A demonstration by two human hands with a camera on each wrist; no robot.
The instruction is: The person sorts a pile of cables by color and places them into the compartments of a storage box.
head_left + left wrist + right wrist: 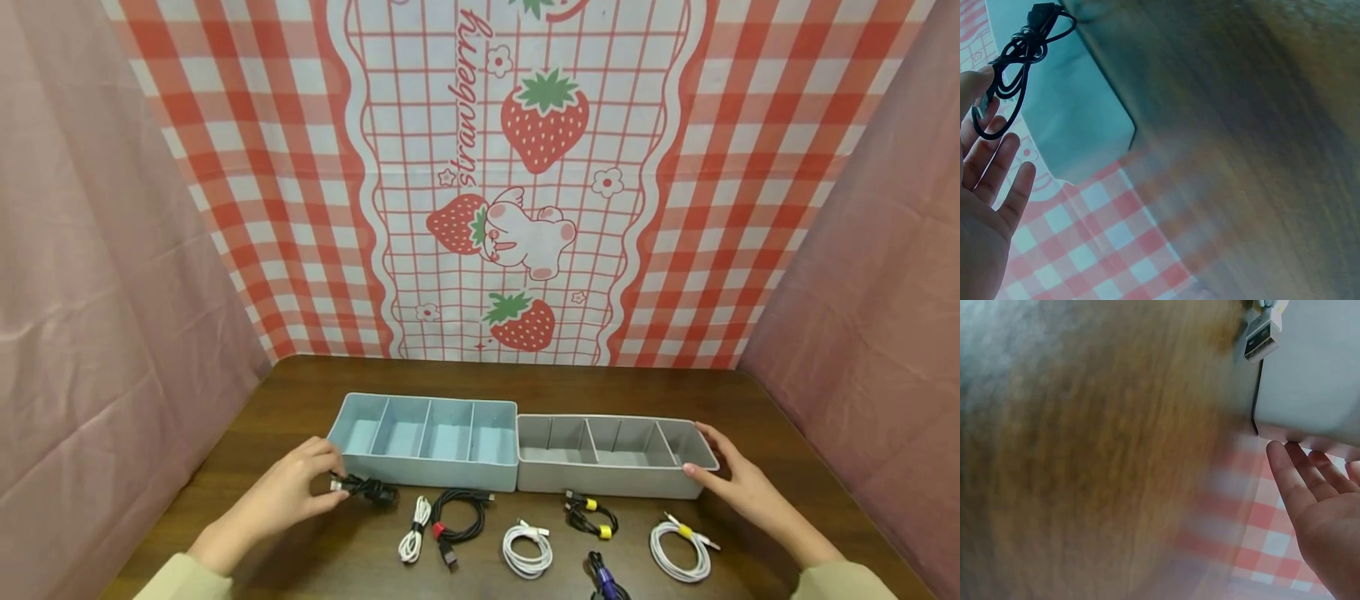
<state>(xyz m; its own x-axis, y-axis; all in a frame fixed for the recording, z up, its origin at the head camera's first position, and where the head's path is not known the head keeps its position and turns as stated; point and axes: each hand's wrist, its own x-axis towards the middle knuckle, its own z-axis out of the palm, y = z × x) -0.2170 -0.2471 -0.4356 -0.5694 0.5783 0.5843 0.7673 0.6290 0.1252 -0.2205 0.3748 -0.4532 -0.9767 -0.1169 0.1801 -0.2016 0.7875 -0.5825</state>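
- Black cable [369, 490], its plug [982, 107] pinched by the left hand [288, 485], is in front of the blue box [427, 473], toward the bench's [258, 429] left edge.
- Right hand [745, 486] spreads against the grey box's [607, 481] end.
- A firm pinch should stop slipping.
- Long axis roughly follows the bench's back edge, plug leftward.

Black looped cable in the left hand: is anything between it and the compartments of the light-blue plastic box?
Only the front wall of the light-blue box: the black looped cable, pinched by the left hand, is on its near side, probably needing a lift over. No other object shows between.
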